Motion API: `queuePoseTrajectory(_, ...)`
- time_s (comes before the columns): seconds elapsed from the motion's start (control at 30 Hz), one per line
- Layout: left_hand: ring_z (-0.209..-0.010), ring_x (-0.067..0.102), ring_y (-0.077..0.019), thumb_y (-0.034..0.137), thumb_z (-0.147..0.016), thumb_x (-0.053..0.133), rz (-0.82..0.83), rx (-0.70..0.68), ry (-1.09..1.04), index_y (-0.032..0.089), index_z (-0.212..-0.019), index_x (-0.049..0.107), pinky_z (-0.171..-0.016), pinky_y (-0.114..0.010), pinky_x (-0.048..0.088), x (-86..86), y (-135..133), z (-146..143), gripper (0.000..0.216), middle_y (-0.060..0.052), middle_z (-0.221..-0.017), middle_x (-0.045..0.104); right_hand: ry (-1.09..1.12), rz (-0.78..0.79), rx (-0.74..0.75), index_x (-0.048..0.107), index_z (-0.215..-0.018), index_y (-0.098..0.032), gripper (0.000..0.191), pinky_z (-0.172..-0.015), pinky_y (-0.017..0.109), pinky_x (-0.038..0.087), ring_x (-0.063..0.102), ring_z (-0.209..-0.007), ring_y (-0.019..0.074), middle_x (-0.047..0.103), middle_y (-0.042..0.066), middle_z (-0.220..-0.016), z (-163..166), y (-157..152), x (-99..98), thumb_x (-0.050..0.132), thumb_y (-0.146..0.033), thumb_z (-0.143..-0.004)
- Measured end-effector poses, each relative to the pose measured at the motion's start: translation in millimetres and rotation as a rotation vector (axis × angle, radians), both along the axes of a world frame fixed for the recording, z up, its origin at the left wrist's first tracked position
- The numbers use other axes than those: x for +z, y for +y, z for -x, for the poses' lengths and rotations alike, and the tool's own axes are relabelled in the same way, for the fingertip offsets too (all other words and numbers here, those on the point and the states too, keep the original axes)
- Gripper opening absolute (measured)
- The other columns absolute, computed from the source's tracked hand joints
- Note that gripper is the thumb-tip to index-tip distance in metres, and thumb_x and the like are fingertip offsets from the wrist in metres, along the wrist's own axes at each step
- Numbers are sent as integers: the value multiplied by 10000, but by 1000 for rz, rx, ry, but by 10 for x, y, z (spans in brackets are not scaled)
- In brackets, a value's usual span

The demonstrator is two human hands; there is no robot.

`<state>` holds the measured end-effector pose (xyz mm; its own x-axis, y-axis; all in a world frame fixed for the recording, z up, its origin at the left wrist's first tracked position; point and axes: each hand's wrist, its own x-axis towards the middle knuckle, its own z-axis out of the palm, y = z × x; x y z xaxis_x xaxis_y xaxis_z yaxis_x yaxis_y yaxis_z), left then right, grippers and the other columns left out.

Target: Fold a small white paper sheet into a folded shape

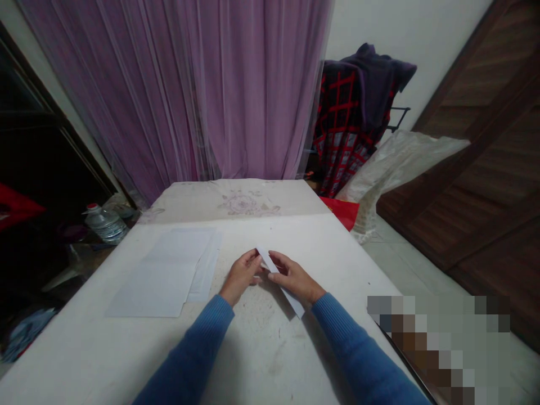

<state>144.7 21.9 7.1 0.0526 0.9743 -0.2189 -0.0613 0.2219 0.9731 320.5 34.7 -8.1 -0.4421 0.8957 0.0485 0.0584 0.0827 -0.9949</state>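
A narrow folded strip of white paper (291, 298) slants above the table between my hands, its lower end pointing toward me and to the right. My left hand (243, 274) pinches it near the upper left end with thumb and fingers. Farther down the strip, my right hand (294, 277) grips it, thumb on the near side and fingers bent over it. A shadow of the strip falls on the tabletop beneath. To the left of my hands lies a stack of white paper sheets (160, 270), slightly fanned at its right edge.
The white table (261, 354) has a flower-patterned cloth strip (202, 199) at its far end. Behind it hangs a purple curtain (257, 84). A large water bottle (105, 224) stands left of the table; a plastic bag (400, 157) and draped clothes (354, 107) are at the right.
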Motion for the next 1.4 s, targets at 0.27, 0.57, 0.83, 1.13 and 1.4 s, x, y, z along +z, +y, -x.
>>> queuePoseTrajectory(0.27, -706, 643, -89, 460, -761, 709, -5, -71, -14, 231, -1189, 605, -512, -139, 464, 52, 117, -80, 497, -85, -1193, 644, 32, 35, -29, 494, -1351, -222, 816, -1116, 461, 318, 405, -1357, 263, 483, 144, -1430, -75, 83, -69, 754, -579, -665)
queuePoseTrajectory(0.57, -674, 634, -96, 432, -751, 719, 5, -77, -78, 184, -1069, 621, -538, -165, 482, 17, 241, -143, 415, -69, -978, 681, -115, -184, -164, 490, -1349, -263, 646, -969, 423, 450, 510, -1238, 246, 508, 116, -1389, -130, 88, -21, 684, -447, -761)
queuePoseTrajectory(0.83, -737, 643, -111, 427, -754, 721, 27, -35, -120, 170, -1017, 616, -607, -190, 507, 0, 240, -186, 382, -64, -946, 674, -337, -286, -273, 701, -937, -186, 279, -718, 297, 488, 579, -750, 150, 650, 40, -888, -168, 93, 148, 673, -386, -744)
queuePoseTrajectory(1.13, -783, 658, -131, 443, -744, 731, 23, -35, -125, 172, -1035, 623, -599, -186, 502, 7, 229, -201, 412, -81, -988, 680, -120, 22, -153, 680, -932, -159, 378, -744, 318, 499, 631, -754, 162, 712, 38, -853, -199, 114, 94, 674, -477, -727)
queuePoseTrajectory(1.4, -756, 650, -129, 474, -718, 736, 21, 15, -116, 179, -985, 632, -602, -200, 494, -21, 208, -187, 410, -54, -911, 677, -225, -87, -274, 685, -968, -152, 374, -690, 288, 483, 620, -720, 162, 705, 40, -820, -161, 10, 123, 604, -453, -763)
